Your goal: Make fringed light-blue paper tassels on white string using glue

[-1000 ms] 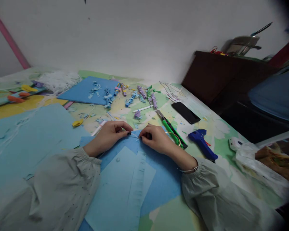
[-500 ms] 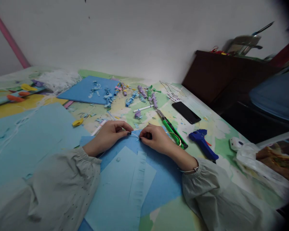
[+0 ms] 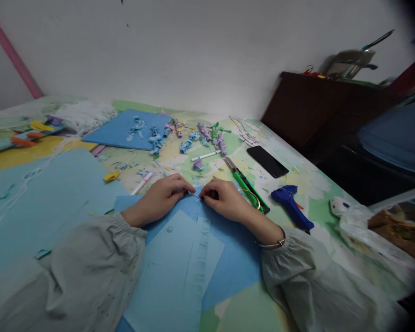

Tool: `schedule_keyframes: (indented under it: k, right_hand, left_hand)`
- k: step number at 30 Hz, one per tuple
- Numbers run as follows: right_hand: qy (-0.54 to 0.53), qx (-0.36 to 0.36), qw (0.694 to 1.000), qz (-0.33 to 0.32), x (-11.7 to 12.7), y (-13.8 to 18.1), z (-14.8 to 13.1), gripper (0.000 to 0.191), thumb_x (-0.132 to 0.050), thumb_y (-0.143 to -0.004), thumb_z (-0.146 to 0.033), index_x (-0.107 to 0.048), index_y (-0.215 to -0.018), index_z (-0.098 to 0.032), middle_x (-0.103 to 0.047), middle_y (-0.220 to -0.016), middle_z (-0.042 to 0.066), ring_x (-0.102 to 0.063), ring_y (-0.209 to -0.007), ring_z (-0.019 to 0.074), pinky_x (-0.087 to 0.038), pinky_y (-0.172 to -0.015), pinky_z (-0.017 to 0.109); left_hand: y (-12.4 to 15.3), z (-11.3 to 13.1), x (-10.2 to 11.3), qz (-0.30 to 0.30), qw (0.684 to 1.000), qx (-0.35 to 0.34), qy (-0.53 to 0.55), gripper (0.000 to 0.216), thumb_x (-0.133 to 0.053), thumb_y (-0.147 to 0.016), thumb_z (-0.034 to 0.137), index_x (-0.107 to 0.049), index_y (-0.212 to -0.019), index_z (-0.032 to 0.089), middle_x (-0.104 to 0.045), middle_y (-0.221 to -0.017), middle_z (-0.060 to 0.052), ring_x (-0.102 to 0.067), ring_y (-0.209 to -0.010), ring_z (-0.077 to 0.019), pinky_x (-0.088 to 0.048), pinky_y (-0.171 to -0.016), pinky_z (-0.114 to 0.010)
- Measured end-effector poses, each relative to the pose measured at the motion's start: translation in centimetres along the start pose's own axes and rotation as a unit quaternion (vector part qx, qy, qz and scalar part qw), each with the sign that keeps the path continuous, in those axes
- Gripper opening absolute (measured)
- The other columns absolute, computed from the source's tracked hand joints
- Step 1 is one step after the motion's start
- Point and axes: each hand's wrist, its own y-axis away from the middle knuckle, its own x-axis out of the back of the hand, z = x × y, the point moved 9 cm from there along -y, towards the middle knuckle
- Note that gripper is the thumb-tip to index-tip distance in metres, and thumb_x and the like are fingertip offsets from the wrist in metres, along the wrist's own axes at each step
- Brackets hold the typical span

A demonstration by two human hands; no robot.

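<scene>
A short stretch of thin white string point(image 3: 195, 196) spans the small gap between my two hands. My left hand point(image 3: 162, 197) pinches its left part between thumb and fingers. The other end sits in the closed fingertips of my right hand point(image 3: 224, 199). Below them lie light blue paper sheets point(image 3: 166, 272) on darker blue sheets, and one strip of paper point(image 3: 202, 253) has a fringed edge. Beside my right wrist is a green box cutter point(image 3: 247, 184) with its blade showing, and a gold-coloured ring point(image 3: 257, 197) overlaps it.
A blue glue gun point(image 3: 292, 207) and a black phone point(image 3: 268, 161) lie at the right. Curled paper rolls point(image 3: 204, 133) and scraps are scattered further back, near a blue board point(image 3: 121, 129). White string point(image 3: 85, 115) is heaped at the back left. A plastic bag point(image 3: 363, 230) sits at the right edge.
My left hand has shifted slightly right, closer to my right hand, and its fingers have closed further over the string. My right hand has stayed in place.
</scene>
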Motion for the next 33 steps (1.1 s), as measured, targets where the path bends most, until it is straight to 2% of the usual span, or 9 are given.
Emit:
schedule_keyframes:
  k: [7, 13, 19, 33]
  right_hand:
    - [-0.001, 0.003, 1.0, 0.0, 0.02, -0.01, -0.05, 0.02, -0.054, -0.072, -0.006, -0.069, -0.081, -0.016, -0.06, -0.072, 0.002, -0.05, -0.066, 0.0107, -0.036, -0.062, 0.022]
    - [0.001, 0.001, 1.0, 0.0, 0.06, -0.03, -0.1, 0.02, -0.054, -0.072, -0.005, -0.069, -0.081, -0.016, -0.06, -0.072, 0.002, -0.05, -0.066, 0.0113, -0.036, -0.062, 0.022]
    - [0.003, 0.0, 1.0, 0.001, 0.06, -0.03, -0.06, 0.02, -0.054, -0.071, -0.006, -0.068, -0.08, -0.015, -0.06, -0.072, 0.002, -0.05, -0.066, 0.0116, -0.036, -0.062, 0.022]
    - [-0.001, -0.003, 1.0, -0.002, -0.08, 0.03, 0.1, 0.018, -0.056, -0.07, -0.007, -0.068, -0.08, -0.016, -0.059, -0.072, 0.002, -0.05, -0.066, 0.011, -0.036, -0.062, 0.022]
  left_hand:
    - [-0.17, -0.07, -0.16, 0.0, 0.999, 0.023, -0.027, 0.019, -0.053, -0.081, 0.026, -0.066, -0.094, 0.02, -0.061, -0.091, -0.004, -0.057, -0.085, -0.0186, -0.042, -0.076, -0.029]
    - [-0.64, -0.46, -0.37, -0.001, 0.999, 0.039, -0.012, 0.017, -0.053, -0.081, 0.025, -0.068, -0.088, 0.021, -0.064, -0.082, -0.003, -0.058, -0.076, -0.0164, -0.042, -0.067, -0.025]
    - [-0.95, -0.42, -0.7, -0.017, 1.0, 0.019, 0.003, 0.018, -0.051, -0.081, 0.021, -0.069, -0.083, 0.021, -0.063, -0.081, -0.002, -0.058, -0.078, -0.0165, -0.041, -0.071, -0.026]
    - [-0.65, -0.16, -0.2, 0.001, 1.0, 0.017, 0.008, 0.019, -0.05, -0.081, 0.02, -0.069, -0.081, 0.021, -0.062, -0.08, -0.002, -0.057, -0.078, -0.0172, -0.042, -0.071, -0.028]
